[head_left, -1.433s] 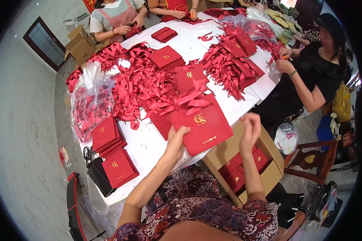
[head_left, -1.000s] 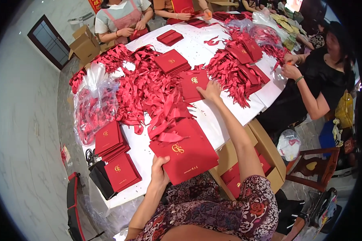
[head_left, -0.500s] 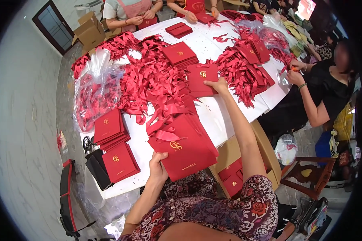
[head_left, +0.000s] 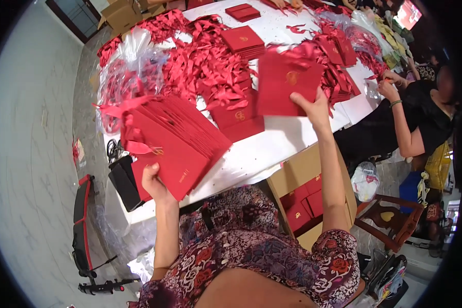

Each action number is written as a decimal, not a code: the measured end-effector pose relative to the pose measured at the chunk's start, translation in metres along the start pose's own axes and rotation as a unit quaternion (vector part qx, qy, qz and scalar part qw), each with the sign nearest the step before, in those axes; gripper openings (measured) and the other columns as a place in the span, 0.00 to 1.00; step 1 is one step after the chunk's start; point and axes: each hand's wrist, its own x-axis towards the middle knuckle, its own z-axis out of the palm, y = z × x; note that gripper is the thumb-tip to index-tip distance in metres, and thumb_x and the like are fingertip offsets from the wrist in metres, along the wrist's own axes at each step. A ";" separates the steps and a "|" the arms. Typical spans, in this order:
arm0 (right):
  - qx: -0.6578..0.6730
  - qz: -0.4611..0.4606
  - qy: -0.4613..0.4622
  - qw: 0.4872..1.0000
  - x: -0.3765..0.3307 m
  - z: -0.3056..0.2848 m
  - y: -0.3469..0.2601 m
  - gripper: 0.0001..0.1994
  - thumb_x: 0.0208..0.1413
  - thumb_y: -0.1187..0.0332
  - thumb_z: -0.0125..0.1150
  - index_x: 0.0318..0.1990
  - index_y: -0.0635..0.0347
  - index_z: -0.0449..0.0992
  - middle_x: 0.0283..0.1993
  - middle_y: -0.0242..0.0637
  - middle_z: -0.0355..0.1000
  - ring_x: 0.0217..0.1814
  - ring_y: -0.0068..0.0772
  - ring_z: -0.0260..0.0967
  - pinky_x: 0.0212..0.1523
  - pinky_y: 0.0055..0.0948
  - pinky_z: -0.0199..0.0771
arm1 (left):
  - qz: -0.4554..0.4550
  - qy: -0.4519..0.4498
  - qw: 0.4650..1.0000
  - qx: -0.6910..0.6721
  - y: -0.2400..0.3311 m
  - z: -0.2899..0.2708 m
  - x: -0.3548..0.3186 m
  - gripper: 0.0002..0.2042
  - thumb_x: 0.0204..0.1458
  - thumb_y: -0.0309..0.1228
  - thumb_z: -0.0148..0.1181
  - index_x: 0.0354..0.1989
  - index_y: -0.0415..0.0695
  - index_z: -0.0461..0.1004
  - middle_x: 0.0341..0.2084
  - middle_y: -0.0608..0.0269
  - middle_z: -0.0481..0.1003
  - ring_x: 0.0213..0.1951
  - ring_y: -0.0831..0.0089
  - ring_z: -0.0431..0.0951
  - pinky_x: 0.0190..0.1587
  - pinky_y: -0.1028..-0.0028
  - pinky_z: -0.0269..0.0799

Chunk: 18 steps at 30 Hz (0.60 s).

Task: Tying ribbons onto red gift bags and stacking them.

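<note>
My left hand [head_left: 154, 182] grips the lower edge of a thick stack of red paper bags [head_left: 177, 141], lifted off the table and tilted, with red ribbon handles hanging at its left. Stretched forward over the white table [head_left: 272, 143], my right hand [head_left: 313, 105] holds a smaller bunch of red bags [head_left: 287, 82] with a gold emblem. Between the two lies another red bag [head_left: 238, 120] on the table. A large heap of red ribbons [head_left: 205, 61] covers the table beyond.
A clear plastic sack of ribbons [head_left: 123, 72] sits at the left. A cardboard box [head_left: 303, 200] with red bags stands below the table edge. A person in black [head_left: 421, 123] works at the right. More red bag stacks [head_left: 244, 38] lie farther back. A black bag [head_left: 123, 182] hangs at the table's corner.
My left hand has lifted the thick stack off the table and swung it left. My right hand has picked up the red bags from the middle of the table.
</note>
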 end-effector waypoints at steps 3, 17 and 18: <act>0.013 0.048 -0.148 0.988 -0.042 0.044 -0.002 0.33 0.43 0.68 0.78 0.57 0.69 0.68 0.51 0.41 0.75 0.50 0.29 0.74 0.53 0.29 0.75 | 0.053 -0.007 0.998 -0.021 0.018 -0.003 0.001 0.12 0.49 0.26 0.49 0.42 0.37 0.73 0.38 0.57 0.78 0.42 0.61 0.80 0.51 0.62 0.77; -0.322 -0.023 -0.253 0.912 -0.145 0.180 0.034 0.36 0.47 0.54 0.73 0.55 0.72 0.63 0.52 0.61 0.70 0.54 0.60 0.70 0.52 0.44 0.72 | 0.008 -0.053 0.997 -0.053 0.019 -0.004 0.007 0.22 0.49 0.25 0.52 0.56 0.37 0.68 0.50 0.54 0.75 0.52 0.58 0.76 0.59 0.57 0.72; -0.322 -0.023 -0.251 0.913 -0.147 0.177 0.032 0.36 0.47 0.54 0.73 0.55 0.72 0.63 0.52 0.61 0.70 0.54 0.60 0.70 0.52 0.44 0.72 | -0.018 -0.063 0.997 -0.051 0.013 -0.002 0.008 0.23 0.49 0.25 0.52 0.56 0.37 0.68 0.51 0.53 0.75 0.52 0.58 0.76 0.59 0.58 0.72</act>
